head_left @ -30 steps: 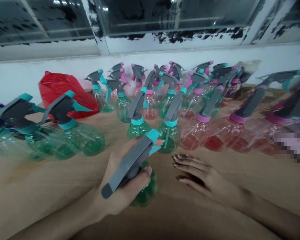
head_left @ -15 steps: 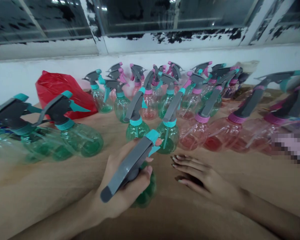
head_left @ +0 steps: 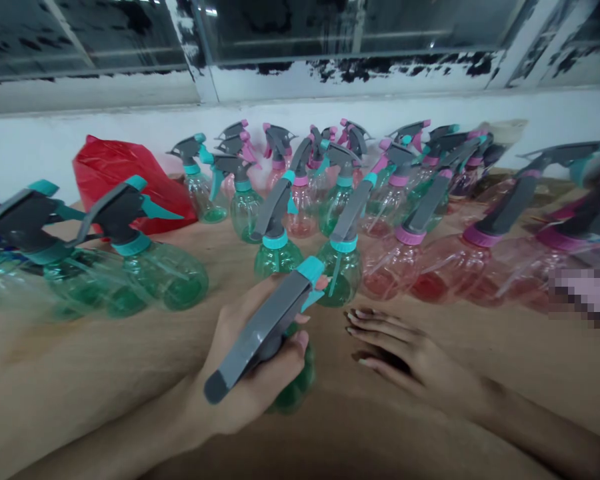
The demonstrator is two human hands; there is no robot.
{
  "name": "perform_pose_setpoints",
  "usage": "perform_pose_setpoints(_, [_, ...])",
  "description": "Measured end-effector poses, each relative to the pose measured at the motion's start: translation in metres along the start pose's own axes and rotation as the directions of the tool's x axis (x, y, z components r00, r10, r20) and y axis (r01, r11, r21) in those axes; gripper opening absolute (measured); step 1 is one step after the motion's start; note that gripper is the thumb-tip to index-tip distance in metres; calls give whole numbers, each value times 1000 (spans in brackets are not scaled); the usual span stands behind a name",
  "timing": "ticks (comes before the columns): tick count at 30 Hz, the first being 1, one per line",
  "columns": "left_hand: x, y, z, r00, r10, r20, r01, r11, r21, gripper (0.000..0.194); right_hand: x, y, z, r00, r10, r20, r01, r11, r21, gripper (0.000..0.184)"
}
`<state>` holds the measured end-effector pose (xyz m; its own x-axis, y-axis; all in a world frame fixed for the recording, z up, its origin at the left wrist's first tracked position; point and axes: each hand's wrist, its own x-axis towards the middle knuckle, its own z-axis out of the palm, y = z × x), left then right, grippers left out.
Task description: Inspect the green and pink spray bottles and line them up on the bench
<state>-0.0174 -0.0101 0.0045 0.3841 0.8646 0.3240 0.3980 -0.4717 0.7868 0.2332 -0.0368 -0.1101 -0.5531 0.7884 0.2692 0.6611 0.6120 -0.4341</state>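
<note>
The left hand (head_left: 245, 395) grasps the green spray bottle (head_left: 299, 381) below its gray trigger head (head_left: 266, 330); the bottle is right of, and nearer the wearer than, the red bag (head_left: 130, 187). Farther right of the bag, the right hand (head_left: 413, 357) rests released on the desk (head_left: 155, 357).

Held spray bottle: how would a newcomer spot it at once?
On the brown table, find the left hand below the picture's centre. It grips a green spray bottle, grey-headed and turquoise-tipped. Unlike the green bottles just behind, this one is held.
</note>
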Motion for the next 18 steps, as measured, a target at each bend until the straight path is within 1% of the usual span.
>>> perform_pose_setpoints(5, [0,-1,0,1000,13,-5,-13,1000,-19,29,-1,2,1,1000,-5,-5,4,1000,-4,40])
perform_pose_setpoints(10, [0,-2,1,1000,10,-8,-10,1000,-10,20,0,1,0,1000,0,10,0,1000,-21,39])
perform_pose_setpoints(14, [1,2,0,999,-35,14,35,999,-13,28,0,0,-1,1000,0,10,0,1000,-8,39])
perform_pose_setpoints(18, [1,3,-2,999,-43,26,44,999,-32,27,0,2,0,1000,-17,-5,17,1000,10,39])
